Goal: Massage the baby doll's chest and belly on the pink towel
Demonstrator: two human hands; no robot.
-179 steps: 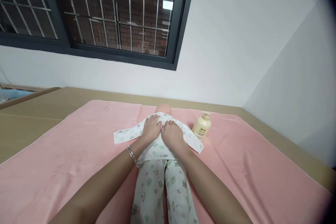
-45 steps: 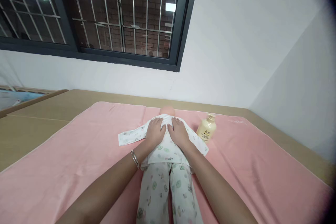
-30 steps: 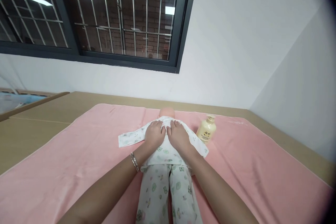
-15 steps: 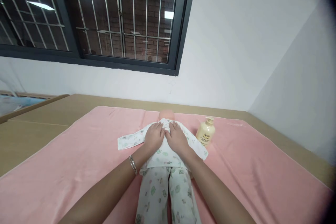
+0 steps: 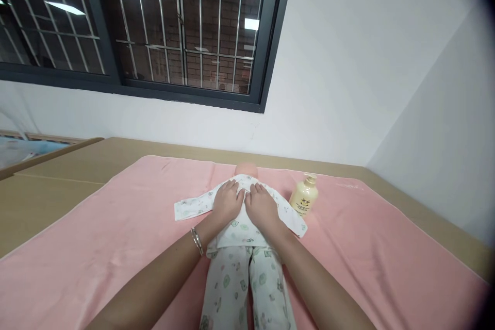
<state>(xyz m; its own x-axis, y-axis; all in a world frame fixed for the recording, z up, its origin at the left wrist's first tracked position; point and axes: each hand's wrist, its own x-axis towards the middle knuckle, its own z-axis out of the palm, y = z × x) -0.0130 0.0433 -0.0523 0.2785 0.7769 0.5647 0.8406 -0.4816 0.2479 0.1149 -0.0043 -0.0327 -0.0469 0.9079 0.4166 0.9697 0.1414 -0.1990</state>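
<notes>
Two bare hands lie side by side on the upper body of what looks like a baby doll, stretched out with its smooth head pointing away from the person. The left hand rests flat and unfurled, fingers angled toward the neckline; the right hand mirrors it, just beside. Neither seems to have hold of anything, though I can't see beneath the palms. A silvery bangle circles the left wrist.

The doll is dressed in a printed white pajama top and matching trousers, its sleeves spread out to both sides, and it lies at the middle of a pink blanket. From here I can't tell whether it is face up or face down. A cream-yellow pump bottle stands just beyond the sleeve on the right.

I'd judge the step in hand to be a two-handed press or stroke across the torso. Carrying on calls for light, even pressure, palms level, with the cloth kept from bunching.
</notes>
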